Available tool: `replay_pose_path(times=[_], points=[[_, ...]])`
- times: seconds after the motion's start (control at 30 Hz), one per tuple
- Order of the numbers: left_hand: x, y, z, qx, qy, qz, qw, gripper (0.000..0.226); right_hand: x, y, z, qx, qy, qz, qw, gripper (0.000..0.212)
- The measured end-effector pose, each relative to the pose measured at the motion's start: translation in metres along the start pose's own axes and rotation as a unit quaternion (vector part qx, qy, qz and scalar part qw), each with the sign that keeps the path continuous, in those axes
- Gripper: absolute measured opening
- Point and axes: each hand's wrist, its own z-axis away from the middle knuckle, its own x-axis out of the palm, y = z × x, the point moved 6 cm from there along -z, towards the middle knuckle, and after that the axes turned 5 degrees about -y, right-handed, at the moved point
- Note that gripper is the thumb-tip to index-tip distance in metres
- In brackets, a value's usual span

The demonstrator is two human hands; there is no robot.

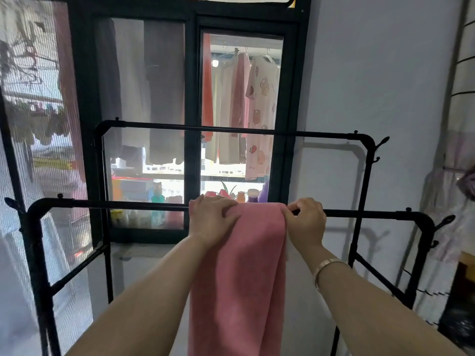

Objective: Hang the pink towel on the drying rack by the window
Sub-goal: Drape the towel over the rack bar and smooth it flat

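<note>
The pink towel (239, 273) is draped over the near top bar of the black drying rack (108, 204) and hangs straight down between my forearms. My left hand (212, 218) lies flat on the towel's top left part, fingers pressing the cloth on the bar. My right hand (307, 219) pinches the towel's right edge at the bar, thumb and fingers closed on the cloth. The towel's lower end runs out of the frame at the bottom.
The rack's far top bar (231, 130) runs in front of a black-framed window (192, 73). Clothes hang outside behind the glass. Bottles stand on the sill (156, 196). A white wall (372, 86) is right of the window. Hooks stick out at the rack's corners (447, 222).
</note>
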Motion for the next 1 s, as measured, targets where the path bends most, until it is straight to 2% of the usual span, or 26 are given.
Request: replay_pose_path(times=[0.13,0.23,0.37,0.53,0.7,0.8,0.87,0.93,1.0], points=[[0.003,-0.003,-0.006,-0.061,0.003,-0.003,0.998,0.011,-0.005,-0.003,-0.007,0.043,-0.016,-0.021,0.999,0.018],[0.003,-0.005,-0.008,-0.091,0.001,0.008,0.996,0.021,-0.006,-0.011,-0.018,0.057,-0.034,-0.052,0.996,0.015],[0.001,-0.007,-0.009,-0.090,-0.001,0.037,0.995,0.023,0.005,-0.012,-0.027,0.106,-0.067,-0.138,0.982,0.014],[-0.003,-0.010,-0.012,-0.102,-0.015,0.137,0.985,0.017,0.024,-0.024,-0.028,0.133,-0.096,-0.208,0.964,0.012],[-0.002,-0.009,-0.012,-0.086,0.001,0.087,0.992,0.021,0.043,-0.045,-0.026,0.121,-0.130,-0.249,0.952,0.017],[0.004,-0.009,-0.011,-0.080,-0.004,0.066,0.995,0.018,0.051,-0.050,-0.018,0.086,-0.151,-0.213,0.962,0.021],[0.008,-0.007,-0.011,-0.085,-0.021,0.076,0.993,0.011,0.059,-0.047,-0.009,0.058,-0.181,-0.172,0.967,0.036],[0.013,-0.001,-0.013,-0.072,-0.039,0.066,0.994,0.014,0.061,-0.041,-0.005,0.047,-0.194,-0.151,0.968,0.044],[0.015,0.005,-0.014,-0.064,-0.039,0.047,0.996,0.022,0.062,-0.038,-0.005,0.048,-0.224,-0.142,0.963,0.040]])
